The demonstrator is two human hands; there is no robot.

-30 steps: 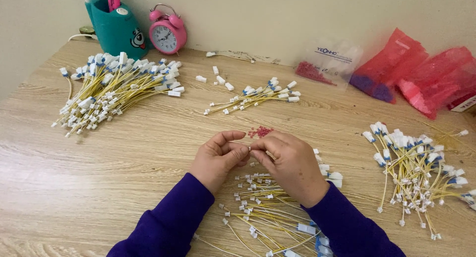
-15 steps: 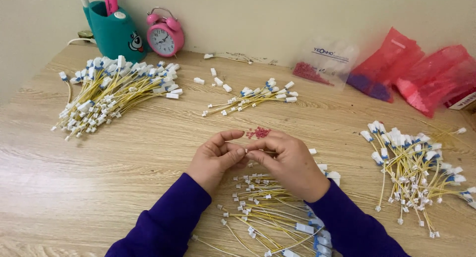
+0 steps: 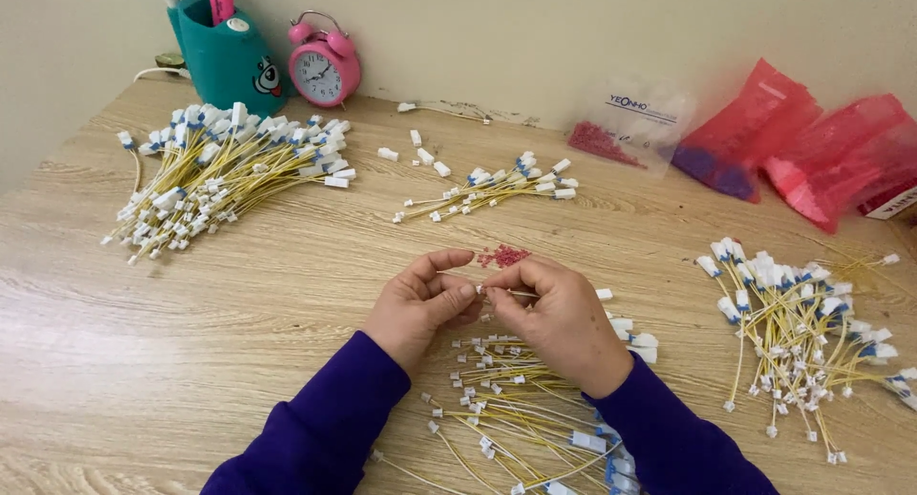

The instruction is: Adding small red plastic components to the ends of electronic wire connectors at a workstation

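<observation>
My left hand (image 3: 420, 304) and my right hand (image 3: 559, 318) meet at the middle of the wooden table (image 3: 287, 294), both in purple sleeves. Together they pinch one thin yellow wire with a small white connector (image 3: 497, 291) at its tip, fingertips touching around it. Just beyond my fingers lies a small heap of tiny red pieces (image 3: 503, 256). Beneath my wrists spreads a loose pile of yellow wires with white connectors (image 3: 516, 409).
A large wire bundle (image 3: 215, 175) lies at far left, a smaller one (image 3: 492, 194) at centre back, another pile (image 3: 802, 328) at right. A teal pen holder (image 3: 222, 60), pink alarm clock (image 3: 325, 70), clear bag (image 3: 626, 122) and red bags (image 3: 802, 141) line the wall.
My hands stay together at the same spot, with only slight finger movement on the wire. The view has shifted a little.
</observation>
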